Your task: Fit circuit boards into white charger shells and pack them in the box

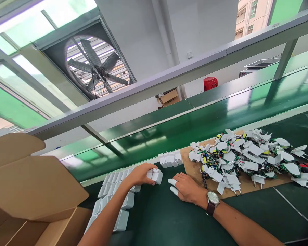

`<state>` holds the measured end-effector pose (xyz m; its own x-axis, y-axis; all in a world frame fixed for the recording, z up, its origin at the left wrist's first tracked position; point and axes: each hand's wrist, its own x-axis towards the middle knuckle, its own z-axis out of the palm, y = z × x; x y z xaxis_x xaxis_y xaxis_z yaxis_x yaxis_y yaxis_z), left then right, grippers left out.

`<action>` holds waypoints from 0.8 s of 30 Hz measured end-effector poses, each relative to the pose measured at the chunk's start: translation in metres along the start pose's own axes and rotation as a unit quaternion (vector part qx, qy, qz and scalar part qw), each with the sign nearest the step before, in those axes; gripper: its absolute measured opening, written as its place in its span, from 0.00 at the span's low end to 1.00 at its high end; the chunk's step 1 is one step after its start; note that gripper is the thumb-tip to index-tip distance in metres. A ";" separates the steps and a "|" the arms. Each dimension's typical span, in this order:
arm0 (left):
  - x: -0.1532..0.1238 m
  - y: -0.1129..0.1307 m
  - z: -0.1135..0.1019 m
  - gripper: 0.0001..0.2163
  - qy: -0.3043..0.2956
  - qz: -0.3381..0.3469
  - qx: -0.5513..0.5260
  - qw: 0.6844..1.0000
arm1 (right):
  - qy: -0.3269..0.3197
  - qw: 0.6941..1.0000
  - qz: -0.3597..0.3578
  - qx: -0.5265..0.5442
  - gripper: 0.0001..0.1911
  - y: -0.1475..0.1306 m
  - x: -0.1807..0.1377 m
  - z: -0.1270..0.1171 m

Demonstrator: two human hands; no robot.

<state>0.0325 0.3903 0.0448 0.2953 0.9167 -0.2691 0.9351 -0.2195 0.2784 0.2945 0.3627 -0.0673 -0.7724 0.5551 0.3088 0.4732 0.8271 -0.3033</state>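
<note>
Gripping white plastic housings [157, 176] in left hand [141, 174]
Holding right hand [186, 188], unclasped and loosely spread, beside circuit-board assemblies [229, 159] piled on brown sheet [190, 168]

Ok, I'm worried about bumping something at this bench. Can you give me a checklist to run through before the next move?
1. Left hand around the held cases: ok, fingers and thumb are on either side.
2. Firmness of that hold: cannot tell from one picture.
3. Right hand free: ok, it holds nothing.
4. Finger covers on the right hand: ok, two show.
5. Boards in tidy rows: not ok, they lie in a jumbled heap.
6. Box open: ok, its flaps stand open.
</note>
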 end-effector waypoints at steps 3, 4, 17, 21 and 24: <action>-0.024 0.012 0.012 0.30 -0.023 0.049 -0.034 0.998 | 0.014 0.998 0.022 0.064 0.22 -0.003 -0.003 -0.003; -0.032 0.014 0.014 0.33 -0.018 0.065 -0.046 0.997 | 0.012 0.996 0.027 0.088 0.28 -0.004 -0.005 -0.004; -0.069 0.025 0.118 0.57 0.173 -0.015 -0.273 0.946 | -0.062 0.975 0.034 0.209 0.56 -0.019 0.005 0.012; -0.068 0.034 0.130 0.58 0.176 0.016 -0.254 0.951 | -0.044 0.985 -0.018 0.169 0.55 -0.025 0.006 0.010; -0.063 0.042 0.134 0.58 0.200 -0.009 -0.235 0.951 | -0.038 0.986 -0.059 0.149 0.54 -0.023 0.006 0.011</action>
<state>0.0796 0.2787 -0.0502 0.0930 0.9933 0.0684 0.7205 -0.1145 0.6840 0.2741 0.3465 -0.0686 -0.8498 0.4389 0.2919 0.2416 0.8165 -0.5243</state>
